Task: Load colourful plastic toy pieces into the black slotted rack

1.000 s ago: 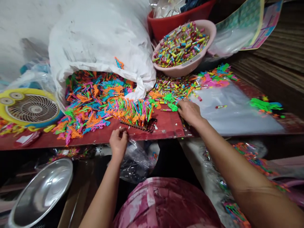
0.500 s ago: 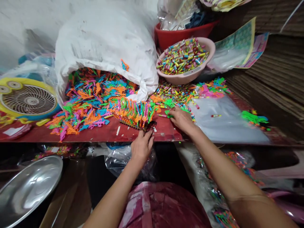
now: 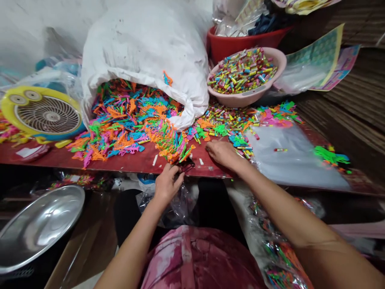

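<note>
My left hand (image 3: 167,184) pinches the near end of a dark rack (image 3: 187,164) at the table's front edge. Bright plastic toy pieces (image 3: 170,140) in orange, green, pink and blue stand packed in rows along this rack, which slants away to the left. To the right of it, my right hand (image 3: 221,154) rests low on the red tabletop (image 3: 138,163) with its fingers curled. What its fingertips hold, if anything, is hidden. Just beyond that hand lie loose green pieces (image 3: 221,129) and blue pieces (image 3: 238,139).
A white sack (image 3: 144,44) spills many similar pieces behind the rack. A pink basin (image 3: 240,99) holds small coloured tubes, with more scattered below it. Clear plastic bags (image 3: 288,160) lie right; a yellow fan (image 3: 49,116) stands left. A metal bowl (image 3: 45,224) sits lower left.
The rack's near end has swung left and toward me with my left hand. My right hand has drawn back from the green pieces, its fingers now curled on the bare red surface.
</note>
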Action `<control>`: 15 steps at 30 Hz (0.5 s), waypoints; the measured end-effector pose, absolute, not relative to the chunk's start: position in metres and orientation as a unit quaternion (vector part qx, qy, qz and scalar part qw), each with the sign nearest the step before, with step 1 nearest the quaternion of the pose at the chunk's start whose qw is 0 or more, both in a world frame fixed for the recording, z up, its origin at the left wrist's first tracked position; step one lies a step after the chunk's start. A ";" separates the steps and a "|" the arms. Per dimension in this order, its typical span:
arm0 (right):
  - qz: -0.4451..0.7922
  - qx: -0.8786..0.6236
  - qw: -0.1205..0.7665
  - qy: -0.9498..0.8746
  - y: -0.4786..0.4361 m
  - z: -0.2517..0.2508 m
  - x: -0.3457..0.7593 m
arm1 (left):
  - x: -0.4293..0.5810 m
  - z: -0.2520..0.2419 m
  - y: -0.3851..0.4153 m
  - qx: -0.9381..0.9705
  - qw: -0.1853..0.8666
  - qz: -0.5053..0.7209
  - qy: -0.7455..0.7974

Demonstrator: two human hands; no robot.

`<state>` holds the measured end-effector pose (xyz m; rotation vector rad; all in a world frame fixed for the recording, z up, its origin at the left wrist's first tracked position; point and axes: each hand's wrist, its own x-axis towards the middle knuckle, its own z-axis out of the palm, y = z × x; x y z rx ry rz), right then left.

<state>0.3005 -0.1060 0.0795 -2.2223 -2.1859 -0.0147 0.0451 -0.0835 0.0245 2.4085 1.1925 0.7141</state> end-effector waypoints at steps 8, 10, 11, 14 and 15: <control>-0.004 -0.617 -0.022 -0.787 -0.107 0.082 0.306 | -0.004 0.026 -0.053 0.873 0.237 0.231 0.359; -0.009 -0.588 -0.044 -0.808 -0.107 0.083 0.310 | -0.010 0.023 -0.050 0.875 0.239 0.236 0.350; -0.010 -0.576 -0.048 -0.816 -0.105 0.083 0.311 | -0.012 0.021 -0.049 0.873 0.241 0.243 0.347; 0.000 -0.562 -0.050 -0.826 -0.100 0.085 0.314 | -0.012 0.015 -0.052 0.855 0.249 0.288 0.352; 0.007 -0.567 -0.045 -0.822 -0.098 0.085 0.315 | -0.010 0.013 -0.054 0.845 0.252 0.310 0.356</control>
